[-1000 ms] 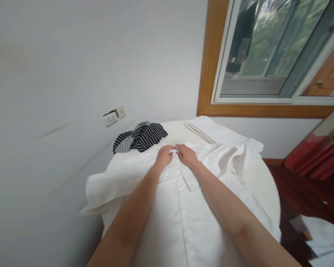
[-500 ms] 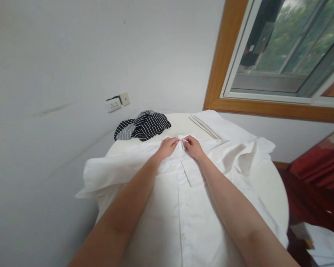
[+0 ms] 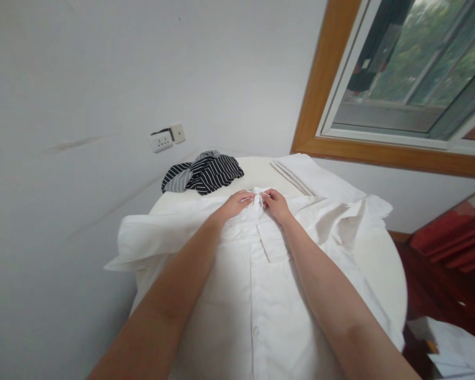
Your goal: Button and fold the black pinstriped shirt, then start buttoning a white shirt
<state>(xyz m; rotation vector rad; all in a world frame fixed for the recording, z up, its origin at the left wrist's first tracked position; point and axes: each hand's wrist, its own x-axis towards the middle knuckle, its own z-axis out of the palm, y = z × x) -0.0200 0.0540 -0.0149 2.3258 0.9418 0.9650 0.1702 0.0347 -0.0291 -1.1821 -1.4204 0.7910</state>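
Note:
A white button-up shirt [image 3: 261, 285] lies spread front-up over a round white table [image 3: 383, 264], its chest pocket just below my right hand. Both hands meet at the shirt's collar at the far end. My left hand [image 3: 235, 203] pinches the collar cloth from the left. My right hand [image 3: 276, 204] pinches it from the right, and the fabric bunches up between the fingertips. The shirt's sleeves hang off the table's left and right sides.
A black-and-white striped garment [image 3: 203, 173] lies crumpled at the table's far left. A folded white cloth [image 3: 309, 177] sits at the far right by the wood-framed window [image 3: 320, 95]. A wall socket [image 3: 164, 140] is on the left wall. Red cloth [image 3: 451, 237] lies at the right.
Both hands went from resting flat near the collar to pinching it, and the collar cloth now bunches between them. The view has shifted slightly left and down.

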